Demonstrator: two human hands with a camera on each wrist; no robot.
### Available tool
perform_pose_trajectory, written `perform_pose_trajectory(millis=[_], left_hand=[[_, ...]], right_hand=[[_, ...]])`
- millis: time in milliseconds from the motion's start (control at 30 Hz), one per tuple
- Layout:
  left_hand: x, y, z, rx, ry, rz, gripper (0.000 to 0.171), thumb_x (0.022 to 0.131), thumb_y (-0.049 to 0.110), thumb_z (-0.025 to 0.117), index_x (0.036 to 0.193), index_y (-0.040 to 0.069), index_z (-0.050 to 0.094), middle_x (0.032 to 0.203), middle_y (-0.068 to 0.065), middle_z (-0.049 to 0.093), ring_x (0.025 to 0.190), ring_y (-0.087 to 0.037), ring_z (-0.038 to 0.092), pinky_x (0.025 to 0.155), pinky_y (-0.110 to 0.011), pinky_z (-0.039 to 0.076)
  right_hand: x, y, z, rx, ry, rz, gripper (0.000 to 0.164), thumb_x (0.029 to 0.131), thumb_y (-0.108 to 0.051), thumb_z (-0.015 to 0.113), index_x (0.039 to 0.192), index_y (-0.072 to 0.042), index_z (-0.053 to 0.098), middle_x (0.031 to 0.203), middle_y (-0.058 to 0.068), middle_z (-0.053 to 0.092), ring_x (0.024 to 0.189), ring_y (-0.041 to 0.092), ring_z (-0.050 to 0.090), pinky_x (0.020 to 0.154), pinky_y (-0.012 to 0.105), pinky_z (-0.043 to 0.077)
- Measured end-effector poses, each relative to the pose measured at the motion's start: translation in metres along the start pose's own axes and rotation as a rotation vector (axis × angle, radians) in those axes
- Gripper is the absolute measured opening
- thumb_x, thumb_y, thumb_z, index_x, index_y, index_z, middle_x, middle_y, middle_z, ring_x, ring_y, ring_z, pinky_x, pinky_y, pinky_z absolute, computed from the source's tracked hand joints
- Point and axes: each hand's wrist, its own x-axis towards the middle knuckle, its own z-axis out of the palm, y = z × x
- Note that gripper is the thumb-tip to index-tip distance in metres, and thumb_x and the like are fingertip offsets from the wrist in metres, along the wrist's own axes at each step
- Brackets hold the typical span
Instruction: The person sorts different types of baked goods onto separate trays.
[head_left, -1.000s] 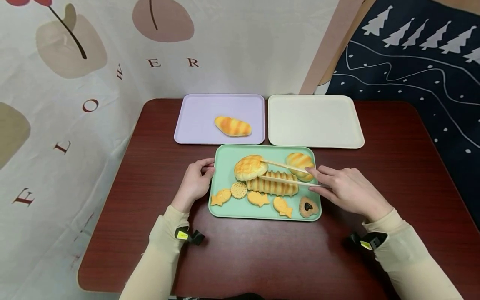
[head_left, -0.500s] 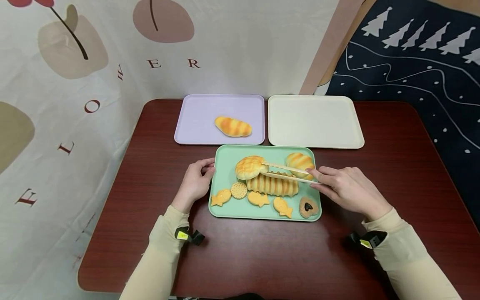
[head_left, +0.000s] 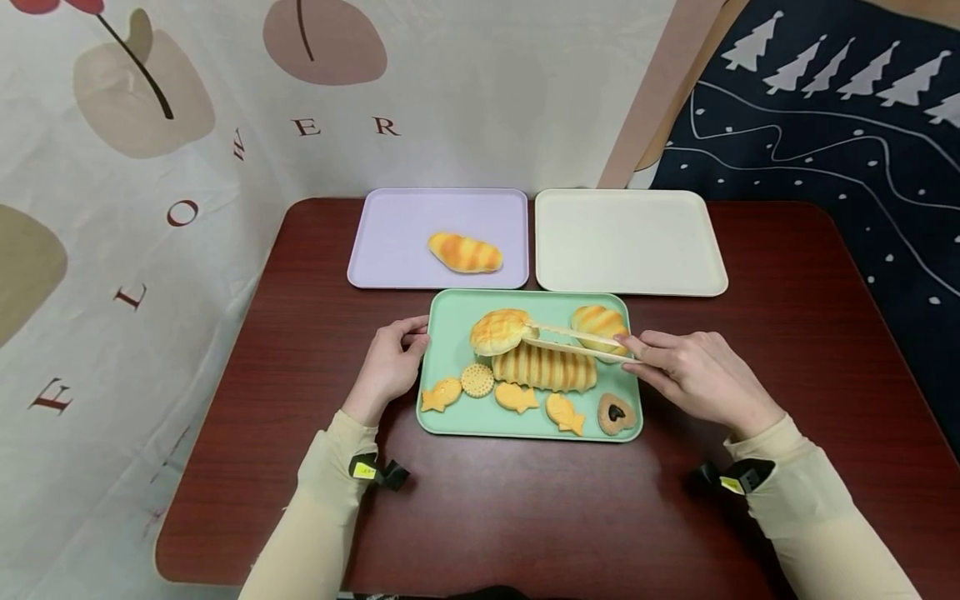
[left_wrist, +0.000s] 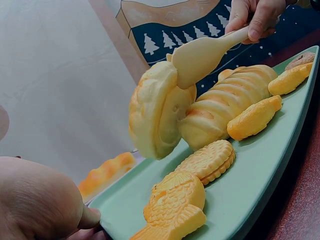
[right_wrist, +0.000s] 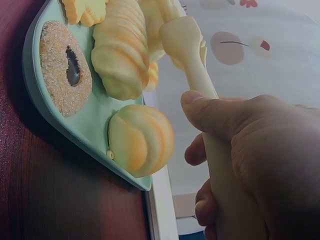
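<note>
My right hand [head_left: 693,375] grips a pair of pale tongs [head_left: 577,348]. The tips of the tongs pinch a round golden bun [head_left: 499,332], which looks tilted and raised in the left wrist view. Below it on the green tray [head_left: 457,423] lies a long ridged loaf [head_left: 543,368]. A striped round roll [right_wrist: 140,140] sits at the tray's far right corner. My left hand [head_left: 392,360] holds the tray's left edge, its thumb on the rim in the left wrist view. Along the near side lie several fish-shaped biscuits [head_left: 517,397], a round cracker [head_left: 477,381] and a heart cookie [head_left: 617,414].
Behind the green tray stand a purple tray [head_left: 390,242] with a striped croissant-like bread [head_left: 465,252] on it, and a cream tray [head_left: 630,242]. All three trays sit close together on a dark red wooden table [head_left: 525,517]. Printed cloths hang behind and to the left.
The bun in the tongs has risen slightly, and the tongs have shifted a little away from me, baring more of the ridged loaf. My left hand and the tray have stayed put.
</note>
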Motion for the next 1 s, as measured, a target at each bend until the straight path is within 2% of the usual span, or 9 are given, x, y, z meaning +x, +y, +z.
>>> perform_pose_trajectory(millis=[567, 1000], left_hand=[[0.001, -0.002, 0.000, -0.004, 0.001, -0.006, 0.034, 0.101, 0.012, 0.054, 0.133, 0.003, 0.059, 0.117, -0.010, 0.064, 0.102, -0.023, 0.060, 0.084, -0.038, 0.050], [-0.001, -0.001, 0.000, -0.006, -0.008, -0.006, 0.034, 0.101, 0.012, 0.054, 0.133, 0.003, 0.059, 0.119, -0.011, 0.064, 0.104, -0.024, 0.059, 0.085, -0.038, 0.050]], right_hand=[[0.002, 0.002, -0.008, 0.011, 0.037, 0.017, 0.036, 0.089, -0.027, 0.072, 0.123, -0.016, 0.070, 0.077, -0.018, 0.043, 0.049, -0.004, 0.032, 0.044, 0.018, 0.030], [0.007, 0.006, -0.021, 0.000, 0.028, 0.050, 0.050, 0.088, -0.026, 0.074, 0.137, -0.021, 0.061, 0.081, -0.018, 0.051, 0.050, -0.002, 0.035, 0.044, 0.019, 0.032]])
